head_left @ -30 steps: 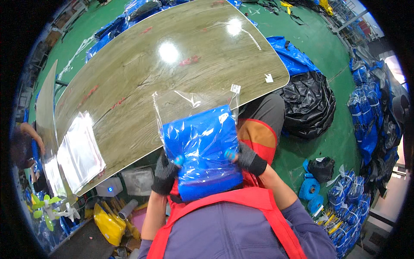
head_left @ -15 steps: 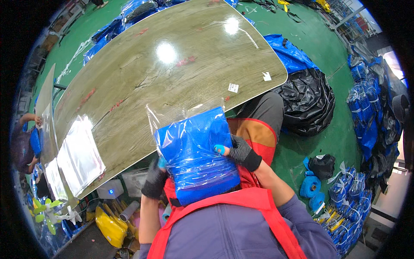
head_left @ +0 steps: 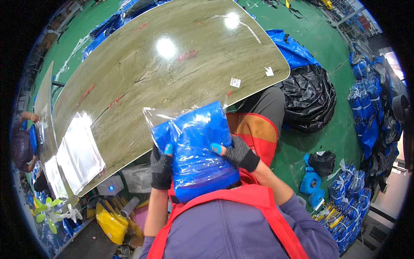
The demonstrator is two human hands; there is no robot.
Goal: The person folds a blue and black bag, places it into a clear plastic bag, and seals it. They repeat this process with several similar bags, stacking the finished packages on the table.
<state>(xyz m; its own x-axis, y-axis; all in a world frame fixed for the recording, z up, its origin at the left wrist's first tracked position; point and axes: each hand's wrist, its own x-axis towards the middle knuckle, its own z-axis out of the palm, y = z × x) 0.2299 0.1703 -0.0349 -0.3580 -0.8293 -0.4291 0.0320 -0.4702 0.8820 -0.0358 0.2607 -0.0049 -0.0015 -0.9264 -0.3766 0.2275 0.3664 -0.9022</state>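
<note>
A folded blue sheet [head_left: 200,149] in a clear plastic bag [head_left: 160,115] rests against my front, over my lap. My left hand [head_left: 161,167], in a dark knit glove with blue at the thumb tip, grips its left side, thumb on top. On the right side my right hand [head_left: 238,153] holds it the same way, thumb pressed on the plastic. The fingers beneath the package are hidden. The bag's loose clear end sticks out past the blue sheet at the table edge.
A wood-patterned table [head_left: 142,90] spans the space ahead, with a stack of clear bags [head_left: 80,151] at its left. A black bundle [head_left: 308,97] sits on the floor at right, near tied blue packs [head_left: 351,190]. Another person [head_left: 23,142] works at far left.
My left hand has moved up along the package's left side, and its thumb now lies on top of the plastic. The package's far end has shifted slightly left and up.
</note>
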